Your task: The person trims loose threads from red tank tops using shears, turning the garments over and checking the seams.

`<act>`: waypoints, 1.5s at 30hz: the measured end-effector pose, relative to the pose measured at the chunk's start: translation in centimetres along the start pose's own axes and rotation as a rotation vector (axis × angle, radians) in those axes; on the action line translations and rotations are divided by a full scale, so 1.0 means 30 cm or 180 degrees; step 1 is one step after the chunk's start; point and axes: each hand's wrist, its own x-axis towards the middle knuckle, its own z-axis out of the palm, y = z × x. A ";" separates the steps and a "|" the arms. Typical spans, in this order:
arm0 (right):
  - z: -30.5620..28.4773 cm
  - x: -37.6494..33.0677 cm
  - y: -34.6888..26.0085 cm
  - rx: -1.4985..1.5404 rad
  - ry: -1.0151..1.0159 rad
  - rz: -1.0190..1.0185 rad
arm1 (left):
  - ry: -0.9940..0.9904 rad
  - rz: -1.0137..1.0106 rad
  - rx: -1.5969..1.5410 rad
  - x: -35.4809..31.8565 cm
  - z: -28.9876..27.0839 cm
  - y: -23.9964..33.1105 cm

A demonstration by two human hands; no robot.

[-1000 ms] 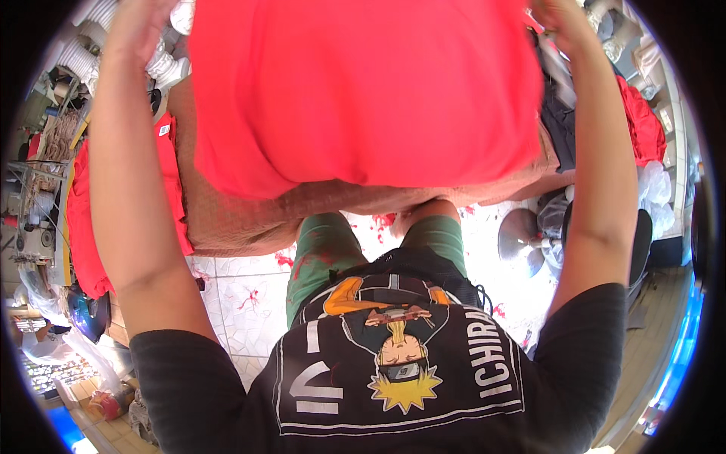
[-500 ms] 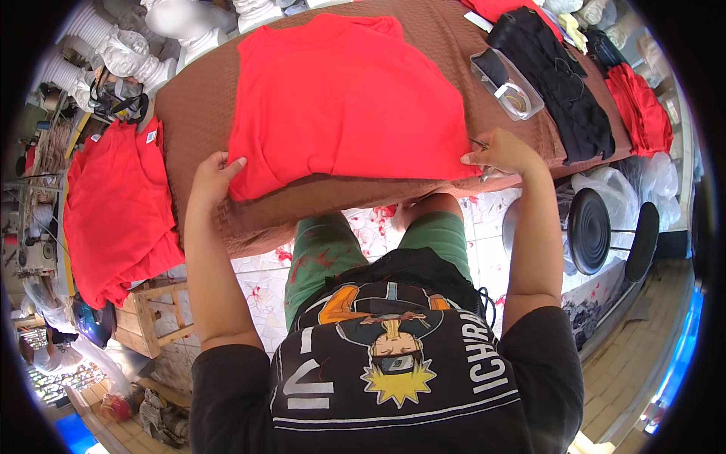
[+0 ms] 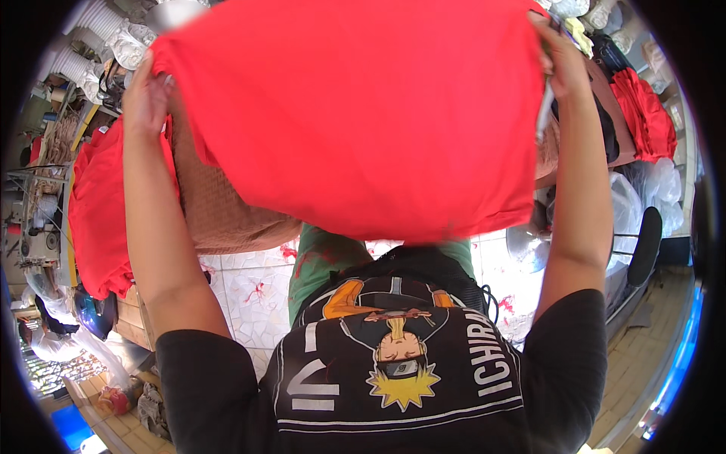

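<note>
Both my left hand point(image 3: 145, 94) and right hand point(image 3: 558, 54) are pinched shut on the upper corners of the big soft red cotton garment point(image 3: 355, 113), held up above the brown woven tabletop point(image 3: 219, 212), where it looks light, limp and best gripped at its edges.

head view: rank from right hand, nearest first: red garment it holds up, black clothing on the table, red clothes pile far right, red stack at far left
1. Red garment: gripped by the right hand, upper right.
2. Black clothing: just right of that forearm, on the table.
3. Red clothes pile: farther right.
4. Red stack: far left, past the left hand.
</note>
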 end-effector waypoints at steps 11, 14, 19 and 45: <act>0.011 -0.323 0.137 -0.1163 -0.0069 0.0693 | -0.1160 0.0973 0.2920 -0.541 0.289 -0.380; 0.062 -0.381 0.201 -0.1220 -0.0096 0.0920 | -0.2865 0.1881 0.3471 -0.791 0.463 -0.467; 0.142 -0.395 0.211 -0.1069 -0.0133 0.1062 | -0.2594 0.1924 0.3305 -0.888 0.570 -0.595; 0.186 -0.434 0.204 -0.1330 -0.0145 0.0500 | -0.2671 0.2242 0.2784 -0.853 0.591 -0.620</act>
